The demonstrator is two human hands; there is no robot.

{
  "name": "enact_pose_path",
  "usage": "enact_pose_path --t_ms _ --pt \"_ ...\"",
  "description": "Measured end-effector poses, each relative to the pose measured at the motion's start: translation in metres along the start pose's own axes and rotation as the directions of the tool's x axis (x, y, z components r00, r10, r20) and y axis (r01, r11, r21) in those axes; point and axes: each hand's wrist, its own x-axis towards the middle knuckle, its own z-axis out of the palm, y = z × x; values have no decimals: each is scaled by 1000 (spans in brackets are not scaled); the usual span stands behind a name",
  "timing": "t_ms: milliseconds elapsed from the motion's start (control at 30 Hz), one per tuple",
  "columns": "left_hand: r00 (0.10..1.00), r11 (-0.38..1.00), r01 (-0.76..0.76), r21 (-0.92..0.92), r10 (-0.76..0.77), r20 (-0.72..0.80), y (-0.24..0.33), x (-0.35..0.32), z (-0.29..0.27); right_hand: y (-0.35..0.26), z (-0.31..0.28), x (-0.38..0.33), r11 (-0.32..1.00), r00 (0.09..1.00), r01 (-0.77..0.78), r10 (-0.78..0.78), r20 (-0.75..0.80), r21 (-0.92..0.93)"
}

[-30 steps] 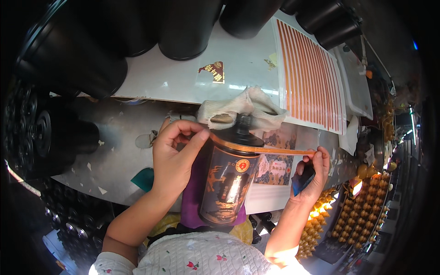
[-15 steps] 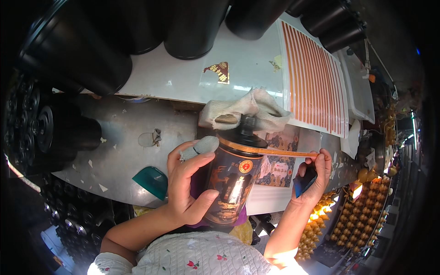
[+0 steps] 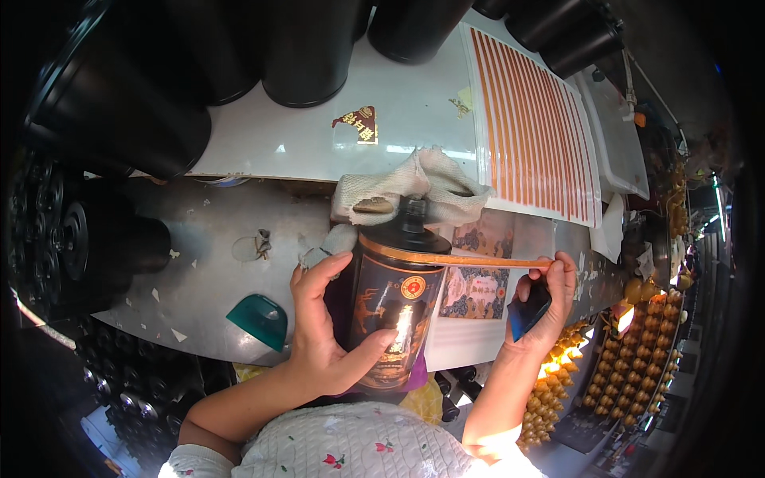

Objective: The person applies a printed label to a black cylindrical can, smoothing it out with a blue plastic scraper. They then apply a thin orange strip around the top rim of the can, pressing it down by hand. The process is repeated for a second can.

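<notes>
Left hand (image 3: 323, 334) fingers wrap the dark glossy bottle (image 3: 394, 315), gold emblem, black cap. Right hand (image 3: 542, 307) fingers pinch an orange strip (image 3: 478, 260) stretched across its shoulder, blue tool (image 3: 527, 309) in palm.

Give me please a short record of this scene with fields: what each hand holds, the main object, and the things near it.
left hand: left hand wraps around the side of the dark bottle
right hand: right hand pinches the end of an orange strip and holds a small dark blue tool
strip: pulled straight from the bottle's shoulder to the right hand
main object: dark bottle with black cap and gold and red label
nearby: beige cloth behind the bottle; teal scraper on the metal table; sheet of orange strips
</notes>
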Motion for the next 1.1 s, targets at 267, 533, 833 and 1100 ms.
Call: enact_pose_path --t_ms 267,533,833,1100 --pt "1000 996 8 85 -9 15 2 2 -3 0 -2 1 1000 1000 17 -17 -16 7" --pt "999 975 -38 221 34 22 3 -2 -4 -2 3 0 1000 999 -4 5 -40 8" --pt "984 848 -172 501 122 132 27 9 -7 -3 6 -1 999 998 -45 45 -41 15" --pt "954 665 -259 700 60 295 53 19 -2 3 -1 3 993 995 -104 104 -4 65"
